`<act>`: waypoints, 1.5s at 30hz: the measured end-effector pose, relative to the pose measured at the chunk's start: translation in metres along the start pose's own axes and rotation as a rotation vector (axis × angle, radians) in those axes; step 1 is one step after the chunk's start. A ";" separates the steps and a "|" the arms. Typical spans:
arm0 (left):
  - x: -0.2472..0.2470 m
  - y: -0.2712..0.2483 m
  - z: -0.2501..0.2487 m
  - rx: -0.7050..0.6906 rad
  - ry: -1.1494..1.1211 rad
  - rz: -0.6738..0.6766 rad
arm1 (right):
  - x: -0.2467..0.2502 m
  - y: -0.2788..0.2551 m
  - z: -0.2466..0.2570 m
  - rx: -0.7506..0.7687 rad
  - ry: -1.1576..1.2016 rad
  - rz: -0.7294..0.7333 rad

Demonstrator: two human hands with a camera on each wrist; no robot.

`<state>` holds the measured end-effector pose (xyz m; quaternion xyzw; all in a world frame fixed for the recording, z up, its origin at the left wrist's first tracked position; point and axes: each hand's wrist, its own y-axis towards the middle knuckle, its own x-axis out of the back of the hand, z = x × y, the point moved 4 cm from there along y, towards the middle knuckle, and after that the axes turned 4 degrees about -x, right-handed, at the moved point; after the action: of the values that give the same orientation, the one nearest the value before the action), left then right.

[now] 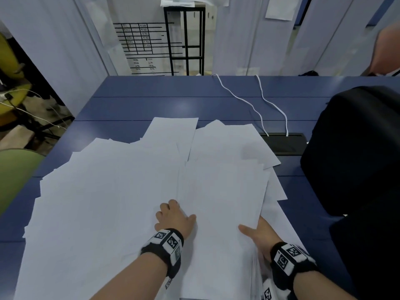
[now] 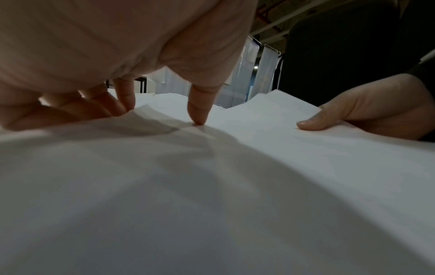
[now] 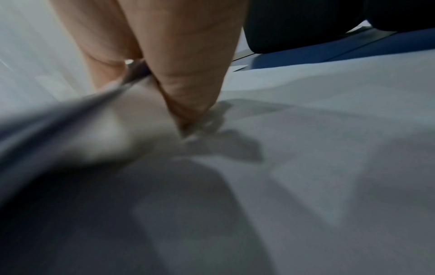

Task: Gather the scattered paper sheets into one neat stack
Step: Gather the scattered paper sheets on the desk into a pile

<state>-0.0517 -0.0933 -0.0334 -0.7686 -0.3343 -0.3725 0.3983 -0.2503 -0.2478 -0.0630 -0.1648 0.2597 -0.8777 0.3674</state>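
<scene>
Many white paper sheets point(image 1: 112, 191) lie spread and overlapping across the blue table point(image 1: 151, 98). My left hand point(image 1: 181, 210) sits on the middle of the spread with its fingers curled. In the left wrist view its fingertips point(image 2: 122, 106) and thumb bunch up a ridge of a sheet point(image 2: 150, 109) between them. My right hand point(image 1: 257, 232) grips the right edge of a bundle of sheets point(image 1: 223, 202), thumb on top and fingers hidden underneath. In the right wrist view the right hand's fingers point(image 3: 188, 74) reach under the lifted paper point(image 3: 306, 148).
A black bag point(image 1: 357, 159) stands on the table close to the right of the papers. Two white cables point(image 1: 255, 105) run into a black hatch point(image 1: 283, 144) behind them. A green chair point(image 1: 15, 176) is at the left edge. Bare table shows beyond the sheets.
</scene>
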 end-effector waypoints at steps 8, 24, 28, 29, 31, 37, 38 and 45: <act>0.025 0.018 0.028 -0.013 -0.515 0.151 | 0.007 -0.009 -0.003 0.021 0.116 -0.028; 0.078 0.047 0.099 0.163 -0.864 0.143 | -0.049 0.054 0.079 0.140 -0.095 -0.245; 0.074 0.061 0.123 0.237 -0.759 0.111 | -0.022 0.092 0.093 -0.149 0.081 -0.523; 0.072 0.063 0.125 0.249 -0.755 0.120 | -0.019 0.099 0.093 -0.218 0.146 -0.529; 0.068 0.067 0.129 0.276 -0.793 0.148 | -0.019 0.109 0.096 -0.241 0.184 -0.488; 0.065 0.068 0.134 0.278 -0.876 0.181 | -0.019 0.139 0.105 -0.381 0.373 -0.466; 0.065 0.068 0.133 0.272 -0.889 0.177 | -0.018 0.142 0.108 -0.395 0.325 -0.486; 0.064 0.071 0.133 0.265 -0.906 0.184 | 0.022 0.133 0.141 -0.109 -0.001 -0.772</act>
<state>0.0789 0.0029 -0.0593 -0.8228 -0.4492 0.0823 0.3384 -0.1232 -0.3908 -0.0235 -0.2703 0.2249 -0.9362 0.0010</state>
